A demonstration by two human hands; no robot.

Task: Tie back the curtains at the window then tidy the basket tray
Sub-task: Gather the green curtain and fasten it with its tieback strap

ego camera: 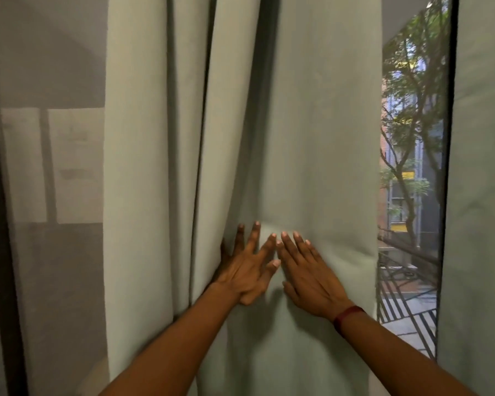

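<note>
Curtain point(312, 138) hangs vertically before me, folds running top to bottom. My left hand point(247, 270) and right hand point(309, 274) press flat on it, fingers straight, fingertips touching. Window point(409, 167) shows right.

Bare forearms — maroon wristband point(347, 315) on right.

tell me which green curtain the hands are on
The wide curtain left of the window gap: left hand and right hand lie flat on it. The far-right curtain hangs untouched.
</note>
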